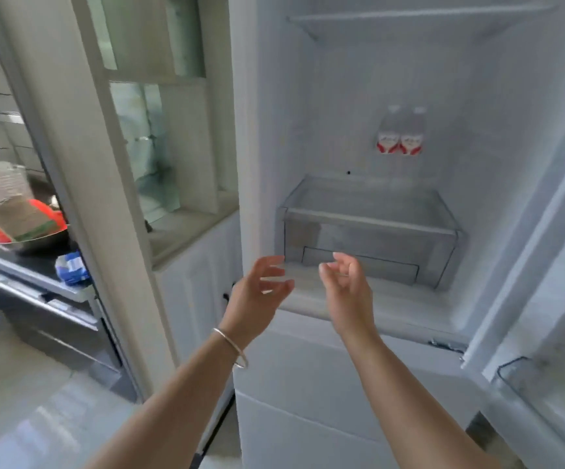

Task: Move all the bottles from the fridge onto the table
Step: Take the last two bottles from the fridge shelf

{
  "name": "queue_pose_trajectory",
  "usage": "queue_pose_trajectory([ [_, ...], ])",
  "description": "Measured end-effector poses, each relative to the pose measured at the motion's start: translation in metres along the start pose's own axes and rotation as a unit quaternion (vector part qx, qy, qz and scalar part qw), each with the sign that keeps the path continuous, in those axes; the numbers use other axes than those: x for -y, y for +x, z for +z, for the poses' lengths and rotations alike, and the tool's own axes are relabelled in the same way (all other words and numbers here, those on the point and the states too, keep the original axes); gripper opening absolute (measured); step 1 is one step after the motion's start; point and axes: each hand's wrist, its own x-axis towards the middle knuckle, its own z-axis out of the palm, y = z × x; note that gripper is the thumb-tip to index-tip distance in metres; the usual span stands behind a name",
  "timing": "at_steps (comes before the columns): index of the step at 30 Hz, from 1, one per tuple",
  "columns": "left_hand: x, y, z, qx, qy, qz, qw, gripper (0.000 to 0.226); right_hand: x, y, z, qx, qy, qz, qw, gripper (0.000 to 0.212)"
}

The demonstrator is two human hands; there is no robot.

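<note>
A thin metal bangle (232, 346) circles the left wrist; left hand (257, 292) and right hand (345, 289) hover empty with fingers loosely spread before the white fridge (308, 384); two clear plastic bottles (400, 133) stand touching at the back above the translucent drawer (369, 238), red-and-white labels too blurred to read.

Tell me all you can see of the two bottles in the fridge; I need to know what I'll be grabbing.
The two bottles are clear plastic with pale caps and red-and-white labels around their lower bodies. They stand upright, side by side and close enough to look touching, at the back of the fridge, on the surface above the clear drawer. Nothing else is near them; both hands are apart from them. Blur hides label text and fill level.
</note>
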Motion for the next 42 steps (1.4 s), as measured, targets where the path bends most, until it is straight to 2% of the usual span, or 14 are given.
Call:
queue_pose_trajectory([
  [7, -0.007, 0.131, 0.073, 0.064, -0.054, 0.045, 0.996, 0.031, -0.014, 0.115, -0.025, -0.118, 0.008, -0.01, 0.993, 0.026],
  [11, -0.019, 0.202, 0.113, 0.072, -0.088, 0.047, 0.992, 0.032, -0.019, 0.193, -0.033, -0.161, -0.008, -0.031, 0.986, 0.027],
  [16, -0.032, 0.286, 0.153, 0.075, -0.101, 0.048, 0.991, 0.033, -0.015, 0.286, -0.042, -0.176, -0.008, -0.033, 0.984, 0.032],
  [20, -0.039, 0.347, 0.178, 0.079, -0.104, 0.048, 0.99, 0.035, -0.013, 0.346, -0.056, -0.232, -0.027, -0.038, 0.972, 0.035],
  [26, -0.04, 0.419, 0.218, 0.035, -0.077, 0.069, 0.994, 0.061, -0.033, 0.413, -0.078, -0.308, -0.081, -0.031, 0.948, 0.055],
  [32, -0.021, 0.462, 0.248, 0.025, -0.084, 0.087, 0.992, 0.082, -0.058, 0.462, -0.098, -0.292, -0.077, -0.027, 0.953, 0.071],
  [35, -0.018, 0.477, 0.261, 0.01, -0.133, 0.124, 0.983, 0.059, -0.068, 0.478, -0.099, -0.274, -0.039, -0.03, 0.96, 0.071],
  [37, -0.017, 0.483, 0.27, 0.01, -0.166, 0.138, 0.977, 0.053, -0.076, 0.484, -0.098, -0.252, -0.016, -0.027, 0.967, 0.064],
  [42, -0.01, 0.489, 0.291, 0.012, -0.188, 0.093, 0.978, 0.08, -0.096, 0.494, -0.095, -0.217, 0.023, -0.007, 0.976, 0.058],
])
